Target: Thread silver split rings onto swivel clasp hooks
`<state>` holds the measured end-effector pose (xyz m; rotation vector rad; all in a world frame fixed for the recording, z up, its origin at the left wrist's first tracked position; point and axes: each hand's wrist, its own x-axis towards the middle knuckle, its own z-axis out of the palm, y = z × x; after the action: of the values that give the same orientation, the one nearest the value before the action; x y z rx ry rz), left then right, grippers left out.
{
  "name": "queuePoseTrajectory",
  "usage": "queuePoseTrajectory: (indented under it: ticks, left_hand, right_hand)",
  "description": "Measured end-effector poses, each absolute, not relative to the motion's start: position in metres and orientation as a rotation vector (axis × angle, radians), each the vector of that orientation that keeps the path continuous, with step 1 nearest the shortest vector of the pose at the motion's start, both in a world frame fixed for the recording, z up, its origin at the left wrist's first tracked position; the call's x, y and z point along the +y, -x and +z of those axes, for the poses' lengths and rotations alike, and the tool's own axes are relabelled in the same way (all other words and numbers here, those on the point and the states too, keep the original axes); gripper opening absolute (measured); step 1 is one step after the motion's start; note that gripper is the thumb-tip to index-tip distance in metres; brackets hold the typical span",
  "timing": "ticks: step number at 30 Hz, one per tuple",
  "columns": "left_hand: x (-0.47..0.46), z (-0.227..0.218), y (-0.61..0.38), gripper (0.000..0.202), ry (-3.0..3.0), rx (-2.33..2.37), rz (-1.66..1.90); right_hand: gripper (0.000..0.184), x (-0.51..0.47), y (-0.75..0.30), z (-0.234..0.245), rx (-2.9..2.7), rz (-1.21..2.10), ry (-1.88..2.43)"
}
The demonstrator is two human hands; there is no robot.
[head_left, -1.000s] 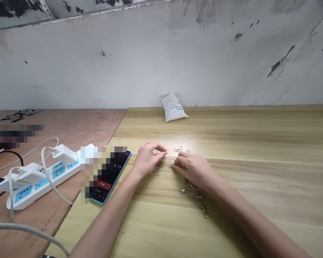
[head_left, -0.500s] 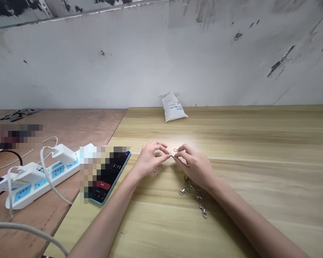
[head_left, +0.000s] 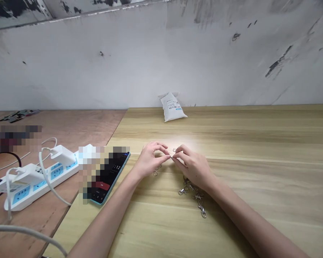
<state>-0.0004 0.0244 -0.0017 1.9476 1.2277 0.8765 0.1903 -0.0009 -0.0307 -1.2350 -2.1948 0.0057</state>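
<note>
My left hand (head_left: 150, 159) and my right hand (head_left: 195, 165) meet fingertip to fingertip over the wooden table. Pinched between them is a small metal ring (head_left: 171, 156), seen nearly edge-on and mostly covered by the fingers. Just behind the right fingertips another metal ring (head_left: 174, 150) shows. Beside the left palm, partly hidden, lie a few loose rings (head_left: 155, 173). Below my right hand is a loose pile of several silver lobster-clasp hooks with rings (head_left: 190, 186), with one clasp (head_left: 202, 209) lying nearest me.
A phone (head_left: 110, 179) with a lit screen lies left of my left forearm. Farther left, a white power strip (head_left: 47, 179) with chargers and cables sits on a brown table (head_left: 97, 123). A white plastic package (head_left: 173, 109) rests by the wall. Part of another person's hand shows at the left edge.
Both hands keep their pinch in almost the same place, with only a slight shift of the right fingers. The view has moved a little. The other person's hand has drawn left.
</note>
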Motion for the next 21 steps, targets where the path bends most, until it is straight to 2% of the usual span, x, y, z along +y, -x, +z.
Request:
queuePoseTrajectory:
  ticks: [4,11,21]
  left_hand:
    - [0.024,0.000,0.001,0.008,-1.956,1.220,0.912]
    - [0.024,0.003,-0.001,0.008,-1.948,1.166,0.985]
    - [0.024,0.005,0.000,0.020,-1.700,1.117,0.960]
  right_hand:
    - [0.022,-0.001,-0.189,-0.031,-2.118,0.157,1.223]
    - [0.020,0.001,-0.188,-0.026,-1.828,0.742,1.111]
    - [0.019,0.003,-0.192,-0.021,-1.803,0.817,1.020]
